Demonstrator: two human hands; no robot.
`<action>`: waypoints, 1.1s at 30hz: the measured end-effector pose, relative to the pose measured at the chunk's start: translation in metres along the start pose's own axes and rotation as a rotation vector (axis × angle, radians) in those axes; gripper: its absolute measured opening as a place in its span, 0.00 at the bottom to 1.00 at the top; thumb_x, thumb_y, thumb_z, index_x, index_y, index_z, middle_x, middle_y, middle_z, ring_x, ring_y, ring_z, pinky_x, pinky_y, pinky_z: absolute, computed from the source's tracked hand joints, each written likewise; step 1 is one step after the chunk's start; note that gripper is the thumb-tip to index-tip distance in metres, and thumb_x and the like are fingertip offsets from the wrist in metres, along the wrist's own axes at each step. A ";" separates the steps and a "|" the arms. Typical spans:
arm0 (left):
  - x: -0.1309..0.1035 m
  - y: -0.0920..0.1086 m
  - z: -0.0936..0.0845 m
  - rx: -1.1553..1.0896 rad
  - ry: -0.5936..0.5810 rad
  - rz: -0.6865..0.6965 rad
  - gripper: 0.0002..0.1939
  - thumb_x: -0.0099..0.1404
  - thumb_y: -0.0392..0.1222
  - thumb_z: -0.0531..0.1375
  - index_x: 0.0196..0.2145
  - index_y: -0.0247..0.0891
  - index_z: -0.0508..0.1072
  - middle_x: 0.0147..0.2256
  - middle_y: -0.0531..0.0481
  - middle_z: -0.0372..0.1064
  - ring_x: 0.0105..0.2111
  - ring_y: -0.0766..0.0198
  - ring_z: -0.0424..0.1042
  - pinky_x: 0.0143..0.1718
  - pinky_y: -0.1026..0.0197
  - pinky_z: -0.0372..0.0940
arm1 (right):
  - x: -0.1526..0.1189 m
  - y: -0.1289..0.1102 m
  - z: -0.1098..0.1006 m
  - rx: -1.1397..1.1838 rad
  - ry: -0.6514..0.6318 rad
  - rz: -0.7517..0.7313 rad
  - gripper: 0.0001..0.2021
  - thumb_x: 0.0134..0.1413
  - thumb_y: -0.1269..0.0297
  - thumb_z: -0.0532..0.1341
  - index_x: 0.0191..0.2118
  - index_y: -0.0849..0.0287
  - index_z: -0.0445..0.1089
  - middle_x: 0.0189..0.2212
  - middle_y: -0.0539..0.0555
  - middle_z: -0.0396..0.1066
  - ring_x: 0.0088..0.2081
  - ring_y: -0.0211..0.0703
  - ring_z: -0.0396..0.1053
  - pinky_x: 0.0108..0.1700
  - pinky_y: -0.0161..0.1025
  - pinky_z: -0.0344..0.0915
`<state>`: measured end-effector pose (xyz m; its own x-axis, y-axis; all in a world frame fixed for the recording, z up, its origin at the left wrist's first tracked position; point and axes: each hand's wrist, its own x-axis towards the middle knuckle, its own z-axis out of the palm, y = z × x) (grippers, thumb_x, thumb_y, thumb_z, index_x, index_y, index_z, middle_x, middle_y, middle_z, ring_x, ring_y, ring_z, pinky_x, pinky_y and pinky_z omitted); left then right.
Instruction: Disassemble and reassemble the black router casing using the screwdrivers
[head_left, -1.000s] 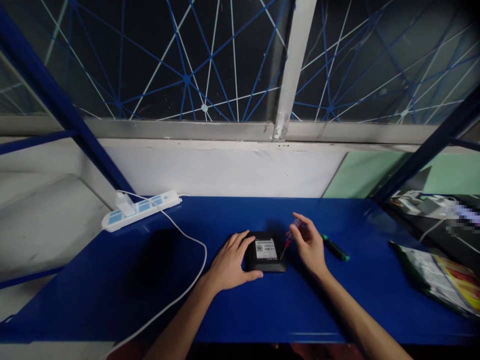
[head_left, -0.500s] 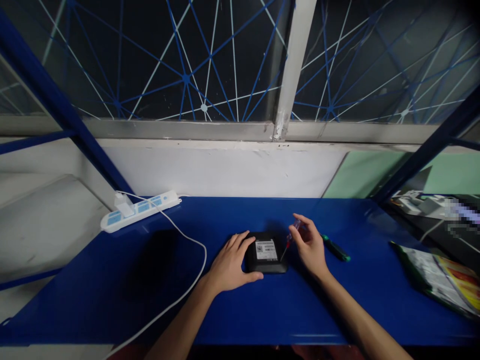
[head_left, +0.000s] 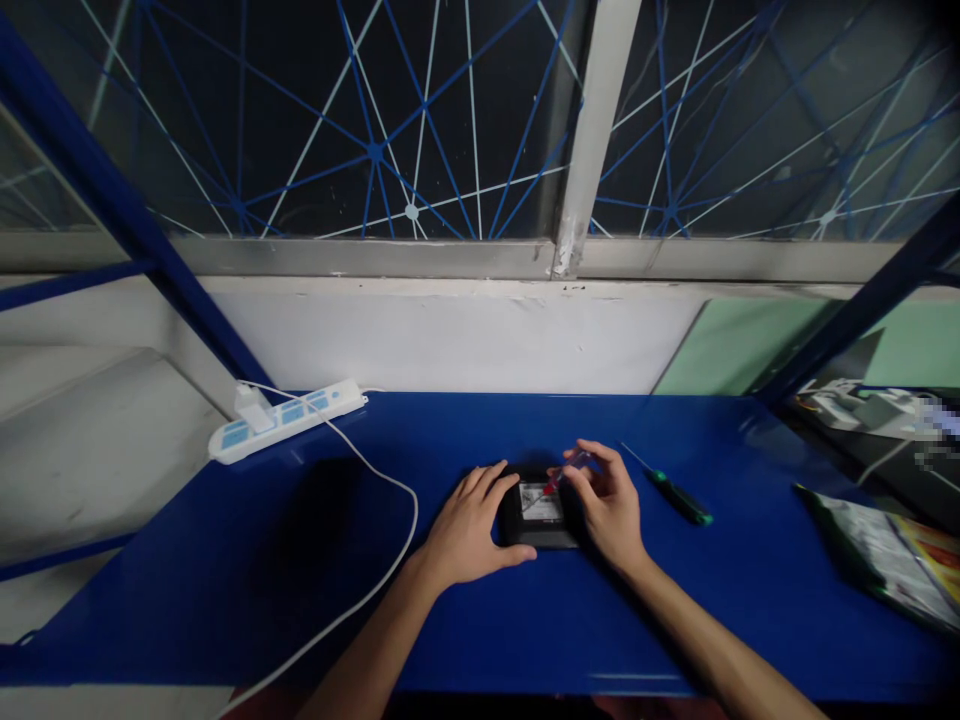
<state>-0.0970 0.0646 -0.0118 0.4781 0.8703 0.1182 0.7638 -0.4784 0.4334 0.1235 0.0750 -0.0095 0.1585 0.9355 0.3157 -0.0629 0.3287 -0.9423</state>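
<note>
A flat black square device (head_left: pixel 513 525) with a white printed label (head_left: pixel 541 502) lies on the blue table. My left hand (head_left: pixel 469 530) braces it from the left, fingertips on the far left edge and thumb along the near edge. In my right hand (head_left: pixel 609 500) is a small screwdriver (head_left: pixel 564 474) with a clear purplish handle and a red collar, pinched between thumb and fingers. Its thin shaft slants down to the left over the label; whether the tip touches cannot be made out. To the right of that hand lies a second screwdriver (head_left: pixel 679 498) with a green and black handle.
A white power strip (head_left: pixel 289 420) with a plug sits at the back left, and its white cable (head_left: pixel 414 510) curves across the table (head_left: pixel 465 640). A shiny packet (head_left: pixel 877 550) lies at the right. Blue frame posts (head_left: pixel 184 305) rise at both sides.
My right hand has moved left, carrying the screwdriver's shaft from the device's near right corner to over the label. My left hand keeps its place on the device. The view has shifted slightly.
</note>
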 end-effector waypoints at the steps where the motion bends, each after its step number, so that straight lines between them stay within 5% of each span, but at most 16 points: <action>1: 0.000 0.000 0.000 0.003 0.005 0.003 0.47 0.53 0.63 0.69 0.65 0.45 0.58 0.68 0.42 0.51 0.66 0.40 0.53 0.64 0.37 0.55 | -0.001 0.002 0.000 -0.005 -0.012 -0.006 0.17 0.56 0.60 0.67 0.51 0.51 0.67 0.43 0.53 0.75 0.34 0.41 0.79 0.42 0.41 0.76; 12: 0.001 0.003 -0.002 0.000 -0.017 -0.012 0.47 0.54 0.65 0.68 0.65 0.45 0.58 0.69 0.43 0.50 0.67 0.39 0.52 0.64 0.37 0.55 | -0.003 0.000 -0.003 -0.080 -0.150 0.015 0.21 0.66 0.55 0.57 0.62 0.51 0.63 0.57 0.60 0.71 0.43 0.48 0.79 0.51 0.51 0.74; 20: -0.001 -0.002 0.002 0.001 -0.011 0.001 0.48 0.56 0.67 0.66 0.66 0.45 0.56 0.69 0.43 0.49 0.67 0.38 0.51 0.65 0.36 0.54 | -0.001 0.001 -0.007 -0.329 -0.068 -0.106 0.19 0.63 0.56 0.60 0.57 0.50 0.70 0.42 0.55 0.73 0.37 0.44 0.74 0.42 0.44 0.73; 27: 0.000 -0.001 0.002 0.006 -0.023 -0.010 0.48 0.56 0.67 0.66 0.66 0.45 0.57 0.69 0.43 0.49 0.67 0.39 0.51 0.64 0.37 0.54 | -0.001 -0.001 -0.009 -0.136 -0.180 -0.024 0.25 0.66 0.57 0.56 0.67 0.48 0.58 0.57 0.57 0.69 0.45 0.46 0.76 0.50 0.49 0.73; 33: -0.001 -0.002 0.002 0.000 -0.020 -0.007 0.48 0.56 0.67 0.66 0.66 0.45 0.57 0.69 0.42 0.49 0.67 0.38 0.51 0.65 0.36 0.53 | 0.000 0.001 -0.011 -0.335 -0.112 -0.108 0.22 0.63 0.57 0.60 0.62 0.48 0.66 0.42 0.54 0.71 0.37 0.43 0.73 0.43 0.43 0.73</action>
<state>-0.0980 0.0645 -0.0145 0.4812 0.8712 0.0971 0.7672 -0.4721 0.4342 0.1339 0.0738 -0.0115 0.0363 0.9124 0.4077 0.2777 0.3826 -0.8812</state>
